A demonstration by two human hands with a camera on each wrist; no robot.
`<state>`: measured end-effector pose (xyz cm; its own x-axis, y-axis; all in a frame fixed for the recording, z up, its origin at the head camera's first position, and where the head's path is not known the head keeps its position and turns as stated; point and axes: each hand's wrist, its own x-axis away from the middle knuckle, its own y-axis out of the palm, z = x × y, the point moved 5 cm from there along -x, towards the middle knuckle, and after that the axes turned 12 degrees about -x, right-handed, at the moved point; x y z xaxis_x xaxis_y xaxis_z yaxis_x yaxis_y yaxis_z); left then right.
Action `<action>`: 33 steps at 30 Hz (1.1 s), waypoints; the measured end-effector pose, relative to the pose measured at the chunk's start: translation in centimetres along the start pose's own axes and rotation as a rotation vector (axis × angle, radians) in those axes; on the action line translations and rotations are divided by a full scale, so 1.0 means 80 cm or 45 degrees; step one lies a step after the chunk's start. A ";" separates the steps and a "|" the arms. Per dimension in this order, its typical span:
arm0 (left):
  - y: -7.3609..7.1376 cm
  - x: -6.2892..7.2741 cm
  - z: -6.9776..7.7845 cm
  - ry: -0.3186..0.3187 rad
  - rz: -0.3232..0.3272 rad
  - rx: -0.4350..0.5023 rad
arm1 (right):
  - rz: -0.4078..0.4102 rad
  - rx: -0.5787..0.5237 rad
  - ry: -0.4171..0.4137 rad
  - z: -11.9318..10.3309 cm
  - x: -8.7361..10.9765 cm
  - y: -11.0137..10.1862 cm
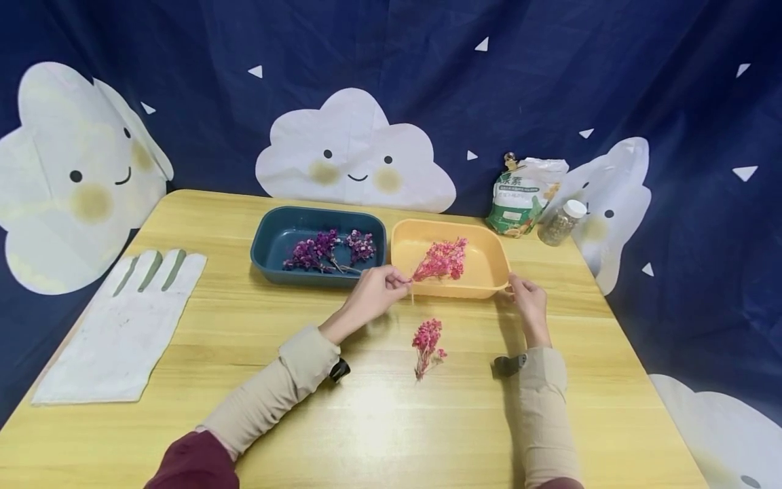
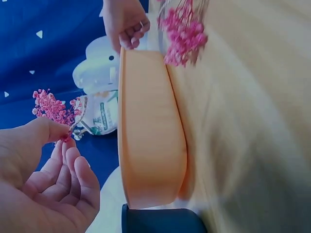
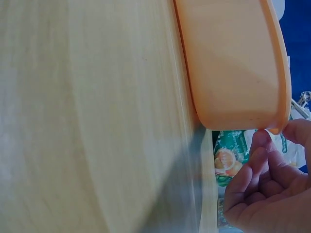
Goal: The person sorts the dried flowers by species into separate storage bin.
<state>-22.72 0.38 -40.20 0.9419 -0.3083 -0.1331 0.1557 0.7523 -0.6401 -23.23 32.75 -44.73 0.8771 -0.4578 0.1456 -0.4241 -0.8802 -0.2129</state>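
Observation:
My left hand (image 1: pixel 380 291) pinches the thin stem of a pink dried flower sprig (image 2: pixel 54 108) between thumb and fingertips, at the near left edge of the orange tray (image 1: pixel 485 261). Pink blossoms (image 1: pixel 444 258) show over the tray's inside in the head view. At the tray's right front corner, my right hand (image 1: pixel 530 304) pinches the rim with thumb and forefinger, as the right wrist view also shows. A smaller pink dried flower sprig (image 1: pixel 426 336) lies on the table between the two forearms.
Left of the orange tray stands a dark teal tray (image 1: pixel 269 251) holding purple dried flowers (image 1: pixel 314 250). A white glove (image 1: pixel 119 333) lies at the table's left. At the back right are a clipped green-and-white bag (image 1: pixel 519 200) and a white-capped jar (image 1: pixel 561 223).

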 end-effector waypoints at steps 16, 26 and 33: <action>0.014 -0.062 -0.002 -0.161 0.039 -0.264 | -0.014 0.018 0.012 0.000 0.001 0.000; 0.020 -0.074 -0.002 -0.210 0.047 -0.461 | -0.011 0.013 0.011 0.002 0.002 0.000; 0.023 -0.081 -0.002 -0.228 0.050 -0.548 | 0.004 0.005 0.006 0.002 0.000 0.001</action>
<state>-28.58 3.64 -40.62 0.9871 -0.1504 -0.0548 0.0172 0.4398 -0.8979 -23.21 32.74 -44.94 0.8746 -0.4613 0.1495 -0.4261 -0.8783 -0.2168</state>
